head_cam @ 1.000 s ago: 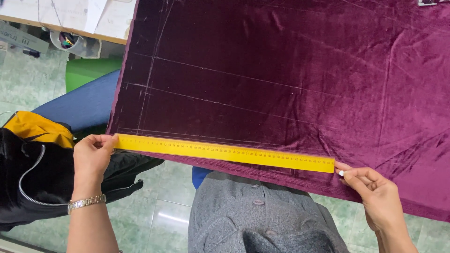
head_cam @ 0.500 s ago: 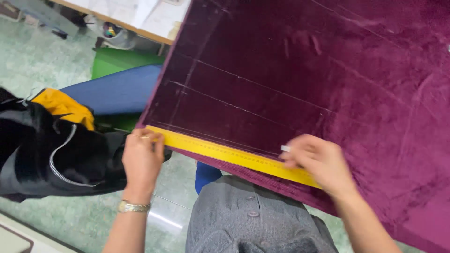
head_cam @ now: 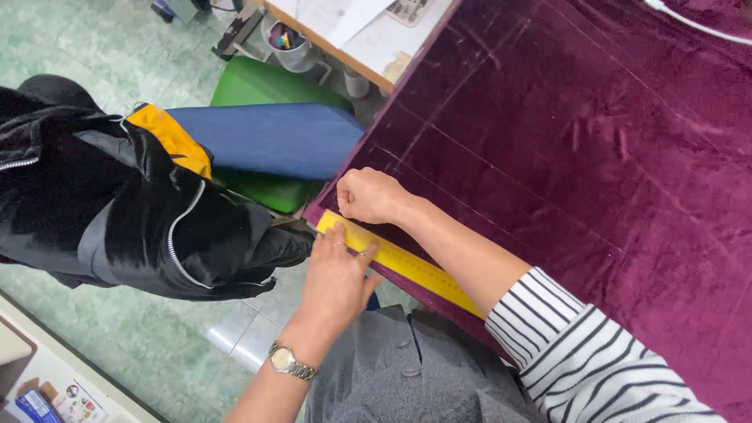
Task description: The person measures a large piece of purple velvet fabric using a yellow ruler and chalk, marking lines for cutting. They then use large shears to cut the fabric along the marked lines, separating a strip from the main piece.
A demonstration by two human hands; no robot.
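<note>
While the left hand [head_cam: 337, 278] lies flat with its fingers [head_cam: 338, 239] spread on the near-left end of the yellow ruler [head_cam: 407, 265], grasping nothing and only pressing down, the right hand [head_cam: 370, 196] is curled into a loose fist just beyond it, at the left corner of the purple velvet fabric [head_cam: 611, 157]. Whether that fist pinches chalk I cannot tell. The ruler runs along the cloth's near edge, its right part hidden under the striped sleeve [head_cam: 595, 360]. To my eye, marking well here calls for firm, even weight from the flat palm, since velvet pile lets a ruler creep, and keeping its edge true to the faint chalk lines [head_cam: 470, 149]. A black jacket [head_cam: 117, 204] hangs left, over a blue cushion [head_cam: 274, 137].
</note>
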